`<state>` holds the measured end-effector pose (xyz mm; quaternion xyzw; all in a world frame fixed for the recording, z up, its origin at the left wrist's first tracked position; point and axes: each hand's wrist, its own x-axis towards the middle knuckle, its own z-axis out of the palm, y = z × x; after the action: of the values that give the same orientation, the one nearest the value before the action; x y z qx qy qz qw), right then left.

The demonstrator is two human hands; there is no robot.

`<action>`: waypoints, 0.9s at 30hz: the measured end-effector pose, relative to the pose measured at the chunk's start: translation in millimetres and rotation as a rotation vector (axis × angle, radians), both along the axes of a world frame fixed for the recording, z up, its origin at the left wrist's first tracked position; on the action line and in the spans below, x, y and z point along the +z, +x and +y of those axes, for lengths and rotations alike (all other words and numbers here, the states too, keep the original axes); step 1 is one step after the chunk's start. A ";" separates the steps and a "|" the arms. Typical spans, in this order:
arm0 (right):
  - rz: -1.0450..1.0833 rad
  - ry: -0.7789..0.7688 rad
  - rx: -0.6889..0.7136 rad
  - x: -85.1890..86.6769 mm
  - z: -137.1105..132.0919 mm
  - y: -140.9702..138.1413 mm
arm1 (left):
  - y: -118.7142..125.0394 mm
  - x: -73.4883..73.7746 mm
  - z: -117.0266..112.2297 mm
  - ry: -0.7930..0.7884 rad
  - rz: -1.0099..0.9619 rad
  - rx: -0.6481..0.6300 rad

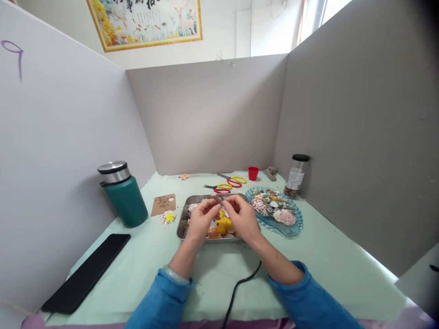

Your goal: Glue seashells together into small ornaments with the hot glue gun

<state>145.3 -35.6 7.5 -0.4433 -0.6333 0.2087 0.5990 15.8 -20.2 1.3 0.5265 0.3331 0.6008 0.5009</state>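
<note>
Above a metal tray (179, 230), my left hand (202, 219) and my right hand (242, 217) meet fingertip to fingertip. Between them they pinch a small rough brownish piece (218, 198), too small to name. Both hands are closed on it. In the tray below lie a yellow star-shaped piece (224, 225), pale shells and brown bits, partly covered by my hands. A blue glass dish (291, 232) full of shells and small stones stands right of my right hand. Left of the tray lie a round shell-covered piece with a yellow star (168, 217) and a brown board (158, 206) with crumbs.
Two pairs of scissors (222, 187) lie behind the tray, near a red cup (253, 173). A clear jar with a black lid (297, 176) stands right, a green bottle (125, 201) left. A black flat object (89, 269) lies front left; a black cable (236, 290) crosses the front. Grey panels (209, 119) enclose the table.
</note>
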 end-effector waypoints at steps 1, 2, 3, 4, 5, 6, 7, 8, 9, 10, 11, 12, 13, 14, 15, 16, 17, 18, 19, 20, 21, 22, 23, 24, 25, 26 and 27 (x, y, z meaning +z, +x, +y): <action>0.010 0.003 0.013 -0.2 0.4 0.2 | -0.3 0.1 0.0 -0.012 -0.010 -0.006; 0.019 0.007 0.027 -0.3 0.9 0.3 | -0.6 0.3 -0.2 -0.028 -0.021 -0.014; 0.027 0.010 0.039 -0.5 1.3 0.5 | -0.9 0.6 -0.5 -0.048 -0.035 -0.022; 0.032 0.010 0.046 -0.7 1.7 0.6 | -1.0 1.0 -0.9 -0.069 -0.050 -0.032; 0.035 0.008 0.053 -0.9 2.0 0.6 | -1.1 1.4 -1.3 -0.089 -0.066 -0.042; 0.040 0.004 0.057 -1.0 2.2 0.7 | -1.2 1.9 -1.8 -0.105 -0.079 -0.052; 0.045 -0.001 0.062 -1.1 2.3 0.8 | -1.3 2.3 -2.1 -0.116 -0.088 -0.062; 0.052 -0.006 0.066 -1.2 2.3 0.8 | -1.3 2.6 -2.4 -0.119 -0.095 -0.069; 0.058 -0.010 0.069 -1.1 2.1 0.9 | -1.4 2.6 -2.4 -0.119 -0.099 -0.076; 0.062 -0.012 0.070 -1.0 1.9 1.0 | -1.6 2.5 -2.3 -0.115 -0.099 -0.083; 0.064 -0.012 0.067 -0.9 1.7 1.1 | -1.8 2.2 -1.9 -0.110 -0.097 -0.090; 0.064 -0.010 0.062 -0.7 1.5 1.3 | -2.2 1.7 -1.4 -0.103 -0.094 -0.097; 0.062 -0.007 0.056 -0.6 1.3 1.4 | -2.5 1.1 -0.8 -0.096 -0.090 -0.103; 0.060 -0.003 0.051 -0.4 1.2 1.6 | -3.0 0.5 -0.2 -0.093 -0.086 -0.108; 0.058 -0.001 0.047 -0.2 1.1 1.8 | -3.4 -0.1 0.5 -0.090 -0.083 -0.111; 0.056 -0.001 0.044 0.0 1.0 1.9 | -3.7 -0.7 1.0 -0.089 -0.082 -0.112; 0.055 -0.001 0.044 0.3 0.9 2.0 | -4.0 -1.3 1.5 -0.088 -0.083 -0.115; 0.052 -0.002 0.045 0.5 0.9 2.0 | -4.3 -1.7 1.9 -0.085 -0.085 -0.119; 0.050 -0.003 0.045 0.8 0.8 2.0 | -4.4 -2.0 2.1 -0.082 -0.088 -0.124; 0.048 -0.004 0.045 1.0 0.7 1.9 | -4.5 -2.2 2.1 -0.079 -0.092 -0.129; 0.046 -0.005 0.045 1.2 0.7 1.7 | -4.5 -2.1 2.0 -0.077 -0.094 -0.133; 0.045 -0.005 0.045 1.3 0.7 1.6 | -4.4 -1.7 1.6 -0.078 -0.094 -0.137; 0.045 -0.003 0.045 1.4 0.7 1.4 | -4.2 -1.1 1.0 -0.079 -0.090 -0.140; 0.048 0.002 0.047 1.4 0.8 1.2 | -4.0 -0.3 0.3 -0.081 -0.086 -0.140; 0.051 0.007 0.053 1.3 0.8 1.0 | -3.8 0.6 -0.5 -0.082 -0.086 -0.138; 0.055 0.011 0.064 1.1 0.7 0.8 | -3.5 1.5 -1.3 -0.082 -0.087 -0.136; 0.059 0.012 0.078 0.9 0.6 0.6 | -3.4 2.2 -2.0 -0.080 -0.090 -0.134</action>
<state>145.9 -35.0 8.4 -0.4086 -0.6332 0.2412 0.6115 12.4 -22.1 3.5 0.4995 0.2978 0.5755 0.5750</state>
